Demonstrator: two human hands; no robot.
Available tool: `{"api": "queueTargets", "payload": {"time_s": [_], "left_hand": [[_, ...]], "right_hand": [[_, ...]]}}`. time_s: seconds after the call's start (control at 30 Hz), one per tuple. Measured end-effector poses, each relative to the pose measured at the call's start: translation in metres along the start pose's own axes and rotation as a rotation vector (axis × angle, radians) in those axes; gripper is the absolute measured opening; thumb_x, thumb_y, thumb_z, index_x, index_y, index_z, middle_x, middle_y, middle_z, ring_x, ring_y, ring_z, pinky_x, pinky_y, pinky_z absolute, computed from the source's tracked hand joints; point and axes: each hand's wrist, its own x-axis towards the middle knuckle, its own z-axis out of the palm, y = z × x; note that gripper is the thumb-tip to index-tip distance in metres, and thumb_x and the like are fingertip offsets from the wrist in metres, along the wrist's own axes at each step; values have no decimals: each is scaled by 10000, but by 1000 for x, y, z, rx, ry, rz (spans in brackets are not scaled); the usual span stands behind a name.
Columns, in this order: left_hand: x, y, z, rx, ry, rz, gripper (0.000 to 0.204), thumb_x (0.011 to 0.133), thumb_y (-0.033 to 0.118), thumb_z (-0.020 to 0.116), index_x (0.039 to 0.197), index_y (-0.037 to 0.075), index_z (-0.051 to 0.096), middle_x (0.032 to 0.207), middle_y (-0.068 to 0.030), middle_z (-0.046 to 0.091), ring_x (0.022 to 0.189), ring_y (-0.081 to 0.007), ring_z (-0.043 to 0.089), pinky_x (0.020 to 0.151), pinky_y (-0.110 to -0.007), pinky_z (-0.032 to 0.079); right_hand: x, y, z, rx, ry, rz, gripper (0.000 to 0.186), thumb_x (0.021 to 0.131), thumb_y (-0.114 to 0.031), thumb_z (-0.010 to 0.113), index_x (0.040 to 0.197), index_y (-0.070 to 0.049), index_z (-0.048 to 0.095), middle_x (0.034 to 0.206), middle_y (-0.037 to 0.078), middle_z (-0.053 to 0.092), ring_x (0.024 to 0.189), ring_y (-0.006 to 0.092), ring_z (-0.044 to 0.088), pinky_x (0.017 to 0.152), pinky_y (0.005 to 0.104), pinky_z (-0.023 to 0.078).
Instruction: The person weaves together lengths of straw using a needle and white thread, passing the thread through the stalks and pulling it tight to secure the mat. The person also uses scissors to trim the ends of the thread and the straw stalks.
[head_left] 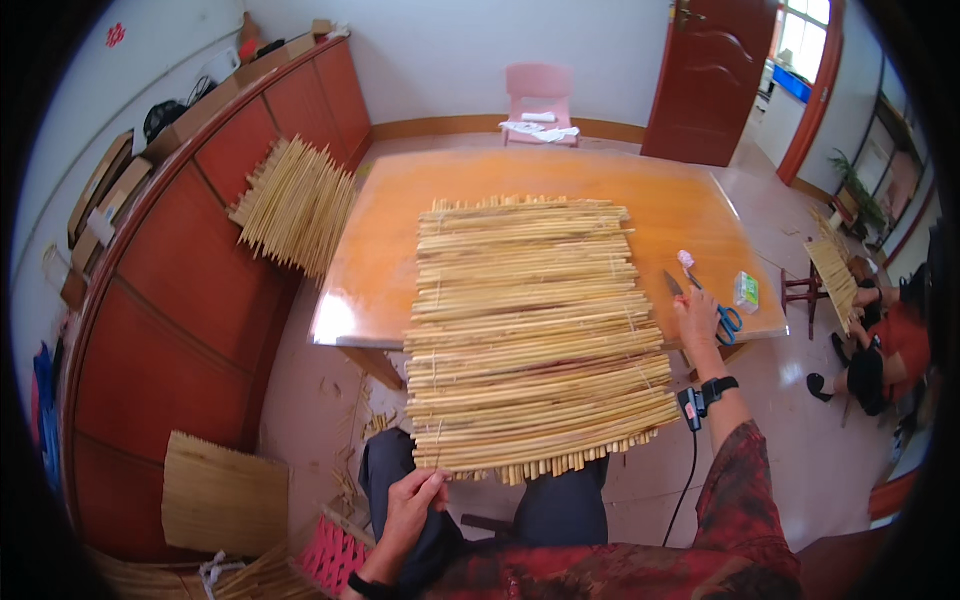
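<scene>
A mat of straw-coloured reed stalks (535, 330), bound in rows with thin thread, lies on the table and hangs over its near edge above my lap. My left hand (410, 505) is closed in a pinch at the mat's near left corner; whether a thread is also between the fingers I cannot make out. Off the mat's right side, my right hand (697, 318) is closed round a knife, its pointed dark blade (673, 284) sticking out past the fingers. Scissors with blue handles (730, 324) lie against that hand, partly hidden by it.
On the orange table (385, 235) are a small clear box (746, 291) and a pink lump (685, 258). Another reed bundle (297, 205) leans by red cabinets (190, 270) at left. A pink chair (539, 95) stands behind. At far right a person (895, 335) handles reeds.
</scene>
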Motion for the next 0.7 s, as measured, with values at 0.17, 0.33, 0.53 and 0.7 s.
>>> {"api": "queueTargets", "payload": {"time_s": [0.17, 0.33, 0.53, 0.7], "left_hand": [[7, 5, 18, 47, -175, 41, 223, 905, 165, 490, 944, -8, 626, 643, -1, 522, 569, -70, 471, 518, -207, 386], [5, 0, 32, -39, -327, 67, 223, 907, 193, 501, 979, 16, 616, 668, 10, 526, 595, -52, 466, 538, -197, 393], [-10, 1, 22, 100, -431, 142, 197, 899, 170, 498, 981, 33, 614, 699, 5, 561, 613, -57, 483, 545, -212, 407], [-3, -11, 14, 227, -432, 388, 145, 863, 150, 551, 939, 42, 612, 770, -32, 598, 659, -123, 543, 611, -262, 451]], "right_hand": [[-66, -64, -55, 677, -165, -673, 248, 878, -141, 416, 988, 19, 570, 990, 164, 590, 974, 299, 529, 838, 378, 406], [-211, -168, -119, 926, -674, -905, 209, 879, -133, 462, 1003, -14, 580, 996, 143, 580, 956, 278, 533, 849, 339, 423], [-241, -194, -117, 1177, -784, -598, 169, 840, -113, 561, 951, 11, 588, 915, 108, 582, 855, 234, 563, 767, 292, 447], [-244, -198, -122, 1355, -1058, -170, 163, 875, -123, 516, 865, 25, 582, 923, 79, 617, 878, 133, 568, 787, 265, 447]]}}
